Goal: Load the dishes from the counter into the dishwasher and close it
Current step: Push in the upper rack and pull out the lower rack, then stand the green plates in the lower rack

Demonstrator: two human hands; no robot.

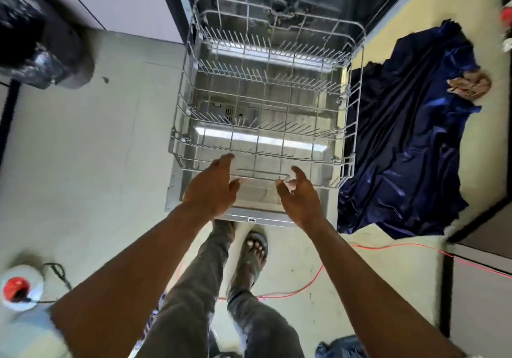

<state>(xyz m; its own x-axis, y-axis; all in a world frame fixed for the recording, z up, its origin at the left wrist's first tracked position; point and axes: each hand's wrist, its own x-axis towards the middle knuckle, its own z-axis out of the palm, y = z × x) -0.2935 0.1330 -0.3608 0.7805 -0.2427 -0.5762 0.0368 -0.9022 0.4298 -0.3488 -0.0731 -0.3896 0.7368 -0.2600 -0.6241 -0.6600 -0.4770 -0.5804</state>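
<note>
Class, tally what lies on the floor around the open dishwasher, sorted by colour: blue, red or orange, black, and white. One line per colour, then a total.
Blue: 1, the blue cloth
Red or orange: 1, the orange cable
Black: 1, the black bag
White: 1, the white container with a red top
Total: 4

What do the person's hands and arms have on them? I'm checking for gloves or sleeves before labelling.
Nothing: the left hand and right hand are bare, no gloves, rings or watch visible. Both forearms are bare, no sleeves in view.
</note>
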